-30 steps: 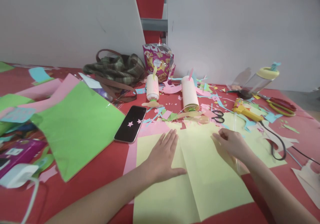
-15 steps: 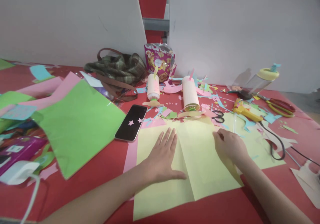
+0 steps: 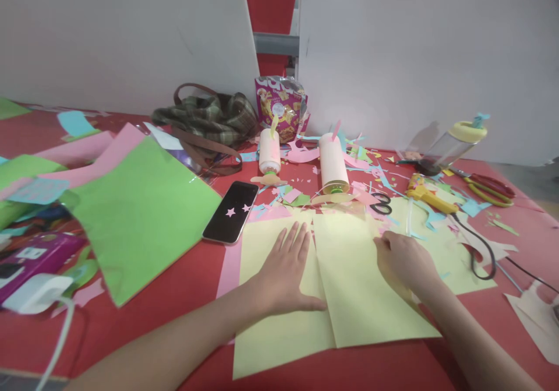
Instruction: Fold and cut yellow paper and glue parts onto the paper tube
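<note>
On the red table (image 3: 183,286) I press my flat, spread left hand (image 3: 286,271) down — my right hand (image 3: 404,260), fingers curled, should smooth the yellow paper (image 3: 362,286) slowly.

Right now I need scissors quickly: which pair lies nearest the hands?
The small black-handled scissors, just beyond the right hand; the red-and-yellow pair lies far right.
</note>
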### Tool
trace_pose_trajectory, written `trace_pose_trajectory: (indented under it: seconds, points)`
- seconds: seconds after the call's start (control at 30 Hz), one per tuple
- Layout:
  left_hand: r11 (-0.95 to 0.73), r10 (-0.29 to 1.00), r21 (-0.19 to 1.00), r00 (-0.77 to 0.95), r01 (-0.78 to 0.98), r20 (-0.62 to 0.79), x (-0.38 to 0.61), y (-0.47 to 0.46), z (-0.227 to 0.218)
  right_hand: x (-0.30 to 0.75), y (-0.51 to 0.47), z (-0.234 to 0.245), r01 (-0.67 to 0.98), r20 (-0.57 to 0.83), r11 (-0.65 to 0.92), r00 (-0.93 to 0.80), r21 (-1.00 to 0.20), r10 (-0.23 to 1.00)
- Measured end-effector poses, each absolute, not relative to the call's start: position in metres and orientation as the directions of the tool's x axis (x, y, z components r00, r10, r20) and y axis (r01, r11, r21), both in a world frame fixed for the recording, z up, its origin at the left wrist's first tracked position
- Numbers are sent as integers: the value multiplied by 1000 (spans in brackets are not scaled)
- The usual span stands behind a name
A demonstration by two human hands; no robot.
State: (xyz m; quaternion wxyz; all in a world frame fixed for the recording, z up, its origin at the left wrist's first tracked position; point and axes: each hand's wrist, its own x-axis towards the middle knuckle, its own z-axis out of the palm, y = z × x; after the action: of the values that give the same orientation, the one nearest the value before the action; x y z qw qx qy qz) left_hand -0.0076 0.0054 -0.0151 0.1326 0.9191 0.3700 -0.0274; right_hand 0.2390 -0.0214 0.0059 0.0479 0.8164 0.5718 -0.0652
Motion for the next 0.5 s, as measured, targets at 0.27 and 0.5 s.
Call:
trace_pose_trajectory:
  seconds: [0.27, 0.5]
  points:
    - [-739, 634, 172, 759, 651, -147, -9, 4, -11, 257, -23, 11, 933, -238, -296, 245, -206, 940]
    - [-813, 572, 112, 820, 571, -31, -14, -6, -17, 247, -37, -2, 970, 66, -182, 195, -162, 979]
